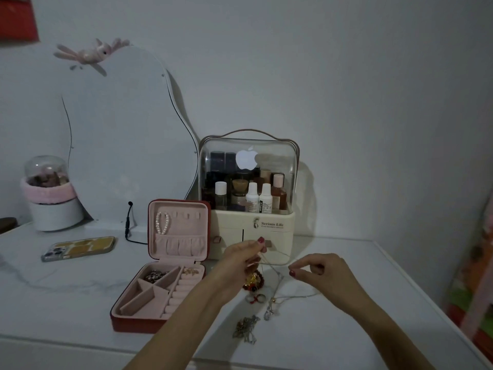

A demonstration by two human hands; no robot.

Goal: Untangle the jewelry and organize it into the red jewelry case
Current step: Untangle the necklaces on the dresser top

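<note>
The red jewelry case (117, 325) lies open on the white table, its pink lining showing. A pearl bracelet (162, 222) hangs in its lid, and a dark metal piece (154, 276) and gold earrings (190, 271) lie in its tray. My left hand (244, 259) and my right hand (317, 271) each pinch a thin silver chain (277, 276), lifted above the table between them. Below them lie a red bead bracelet with gold charms (253, 281), small rings (255, 298), a silver pendant (270, 311) and a tangled chain heap (246, 329).
A cream cosmetics box (253, 231) with a clear lid stands behind my hands. A phone (78, 248) lies to the left, near a black cable (128, 225), a curvy mirror (117, 134) and a pink-trimmed pot (53, 204). The table's front edge runs close below the heap.
</note>
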